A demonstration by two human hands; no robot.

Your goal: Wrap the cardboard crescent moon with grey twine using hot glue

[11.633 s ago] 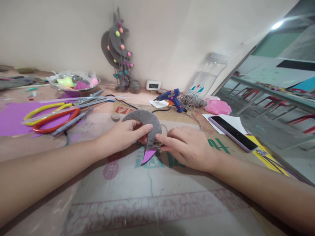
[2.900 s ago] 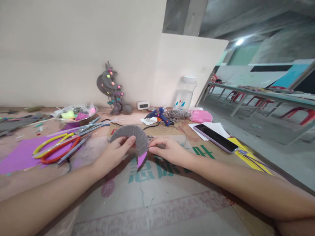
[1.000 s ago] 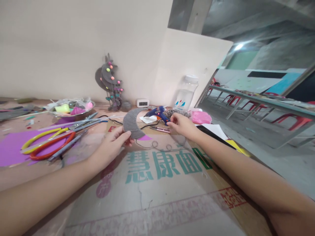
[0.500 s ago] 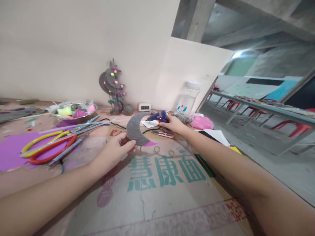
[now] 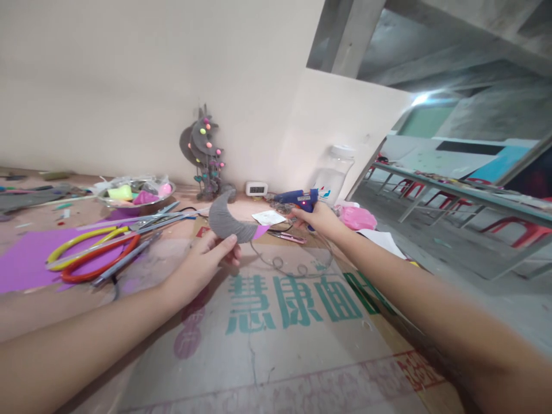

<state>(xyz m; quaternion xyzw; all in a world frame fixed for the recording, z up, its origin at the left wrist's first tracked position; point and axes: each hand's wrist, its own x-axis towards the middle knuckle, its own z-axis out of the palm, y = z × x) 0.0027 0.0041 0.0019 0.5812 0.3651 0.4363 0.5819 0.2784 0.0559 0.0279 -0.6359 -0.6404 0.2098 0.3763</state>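
My left hand (image 5: 218,251) pinches a crescent (image 5: 230,221) wrapped in grey yarn, its purple tip (image 5: 261,232) bare and pointing right. A strand of grey yarn (image 5: 276,265) runs from it in loose curls across the printed board (image 5: 297,345). My right hand (image 5: 317,218) grips a blue glue gun (image 5: 295,199) by its handle; the nozzle points left and a small red light glows on its side. A white paper piece (image 5: 268,217) lies below the nozzle, and pink-handled snips (image 5: 288,236) rest close by.
Scissors (image 5: 99,247), a metal bowl of coloured pieces (image 5: 137,198) and purple sheet (image 5: 26,259) are at left. A decorated grey moon (image 5: 202,144), white timer (image 5: 256,188) and clear bottle (image 5: 333,175) stand by the wall. A pink bundle (image 5: 357,218) is at right.
The glue gun has been lifted off the white paper and moved right in my right hand. My left hand has tilted the crescent so its purple tip points right.
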